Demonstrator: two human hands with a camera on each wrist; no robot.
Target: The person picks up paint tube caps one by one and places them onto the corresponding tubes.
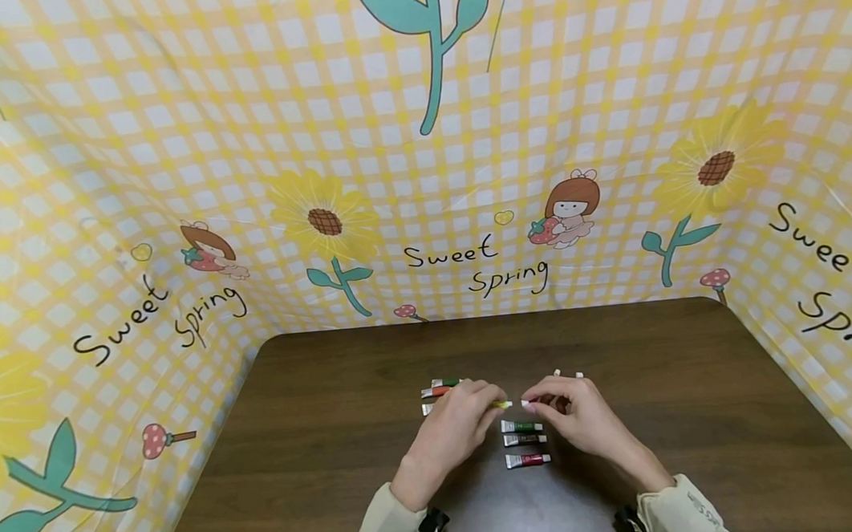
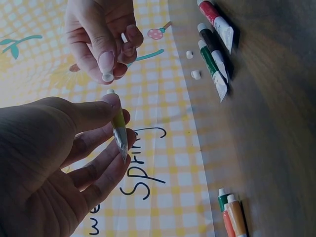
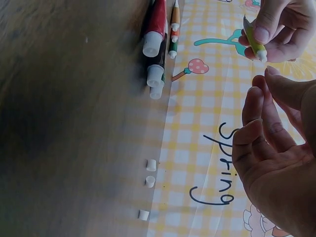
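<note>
L hand (image 1: 452, 425) pinches slim uncapped yellow-silver paint tube (image 2: 119, 121), R hand (image 1: 584, 415) pinches tiny round white plastic cap (image 2: 107, 77); hard squeeze cd make tube ooze, slack pinch cd drop cap.

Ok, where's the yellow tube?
In the head view, the yellow tube is pinched in the left hand, right of centre, left of the white cap in the right hand.

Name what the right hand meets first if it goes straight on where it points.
Likely the yellow tube in the left hand, nozzle end first, though exact depth is unclear.
</note>
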